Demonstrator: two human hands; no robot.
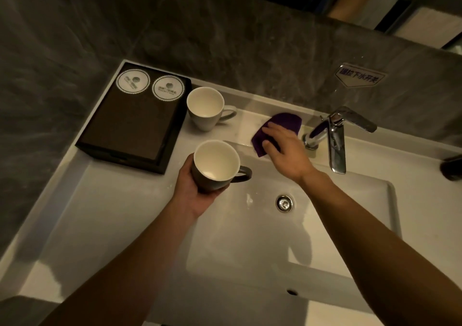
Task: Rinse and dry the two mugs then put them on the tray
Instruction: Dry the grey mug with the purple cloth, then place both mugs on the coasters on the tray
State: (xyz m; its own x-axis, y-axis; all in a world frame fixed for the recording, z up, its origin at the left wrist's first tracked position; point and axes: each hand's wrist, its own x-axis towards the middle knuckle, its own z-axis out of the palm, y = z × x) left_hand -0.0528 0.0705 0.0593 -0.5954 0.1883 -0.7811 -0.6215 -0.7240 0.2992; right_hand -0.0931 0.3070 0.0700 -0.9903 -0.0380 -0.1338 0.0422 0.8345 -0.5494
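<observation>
Over the sink [250, 238], left hand [192, 190] grips one mug [215, 165], right hand [285, 150] rests open-fingered on the purple cloth [285, 123], so I'd say drying's barely begun, tray [130, 128] has no mugs yet.

dim, warm yellowish light from above. the white sink [362, 225] is the brightest area, with soft arm shadows across its basin. small glints show on the chrome faucet [335, 135] and drain [284, 202]. the wall [75, 38] is murky, and straight edges bow toward the corners.

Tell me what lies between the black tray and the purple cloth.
An empty mug stands upright there, beside the tray, apart from the cloth; head view shows it.
</observation>
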